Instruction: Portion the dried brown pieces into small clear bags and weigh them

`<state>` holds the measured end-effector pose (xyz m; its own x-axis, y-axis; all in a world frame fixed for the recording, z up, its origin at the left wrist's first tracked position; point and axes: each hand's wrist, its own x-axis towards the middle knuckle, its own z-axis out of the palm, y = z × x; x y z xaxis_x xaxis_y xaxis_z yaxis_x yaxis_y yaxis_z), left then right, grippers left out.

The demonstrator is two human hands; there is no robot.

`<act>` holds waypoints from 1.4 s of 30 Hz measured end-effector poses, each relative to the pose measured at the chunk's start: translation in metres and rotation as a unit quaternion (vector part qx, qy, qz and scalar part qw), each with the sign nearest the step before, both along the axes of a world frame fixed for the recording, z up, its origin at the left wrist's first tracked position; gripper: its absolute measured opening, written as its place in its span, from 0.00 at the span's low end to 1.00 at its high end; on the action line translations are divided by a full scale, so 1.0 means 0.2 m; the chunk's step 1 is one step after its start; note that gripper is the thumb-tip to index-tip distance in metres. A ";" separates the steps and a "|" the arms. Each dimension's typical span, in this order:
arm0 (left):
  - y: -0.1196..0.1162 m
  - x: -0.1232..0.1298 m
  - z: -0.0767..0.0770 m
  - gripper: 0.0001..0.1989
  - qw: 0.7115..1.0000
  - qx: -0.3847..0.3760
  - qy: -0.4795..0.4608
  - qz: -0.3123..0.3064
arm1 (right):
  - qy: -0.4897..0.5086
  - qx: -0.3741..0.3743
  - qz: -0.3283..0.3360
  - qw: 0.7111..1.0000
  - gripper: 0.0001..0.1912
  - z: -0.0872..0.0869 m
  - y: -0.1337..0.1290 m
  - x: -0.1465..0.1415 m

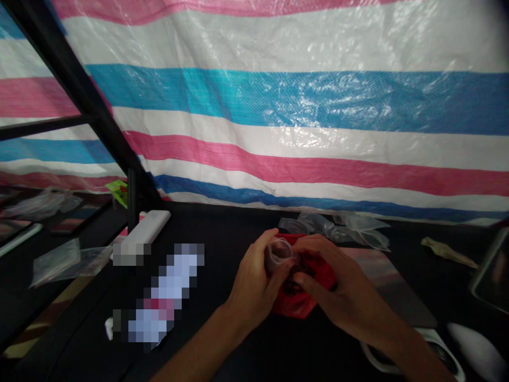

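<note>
My left hand (254, 278) is closed around a small clear plastic bag (280, 250), whose round mouth faces up. Beneath both hands lies an opened red plastic bag (296, 309) with small dark pieces (293, 284) inside. My right hand (342, 278) bends over the red bag from the right. Its index finger is by the clear bag's rim and its thumb lies over the dark pieces. The fingers curl inward, and what they grip is hidden.
Crumpled clear plastic bags (342, 228) lie behind my hands. A grey flat sheet (377, 281), a white mouse-shaped object (475, 350) and a dark-screened device (493, 273) are to the right. A white bar (153, 229) stands left, near a black metal frame (71, 69).
</note>
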<state>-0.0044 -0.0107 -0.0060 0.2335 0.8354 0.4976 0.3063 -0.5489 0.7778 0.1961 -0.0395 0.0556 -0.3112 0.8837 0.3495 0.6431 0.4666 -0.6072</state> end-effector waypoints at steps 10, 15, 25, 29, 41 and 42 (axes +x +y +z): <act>0.04 -0.01 0.03 0.31 0.998 0.006 0.024 -0.054 | 0.101 -0.020 0.006 0.995 0.07 0.02 0.00 0.00; 0.04 -0.03 0.04 0.35 0.997 0.033 0.010 -0.075 | 0.240 -0.029 -0.085 0.967 0.07 0.07 0.03 0.13; 0.07 -0.05 0.00 0.23 0.998 0.055 -0.006 0.024 | 0.028 -0.226 -0.051 0.972 0.03 0.09 0.06 0.58; 0.07 -0.05 0.00 0.21 0.997 0.042 0.010 0.064 | -0.068 -0.138 -0.095 0.983 0.09 0.04 0.09 0.57; 0.17 -0.07 -0.03 0.17 0.977 -0.104 -0.107 0.151 | -0.058 -0.124 -0.148 0.980 0.07 0.18 0.02 0.64; 0.17 -0.07 -0.03 0.17 0.976 -0.106 -0.111 0.156 | -0.062 -0.151 -0.159 0.974 0.08 0.18 0.00 0.65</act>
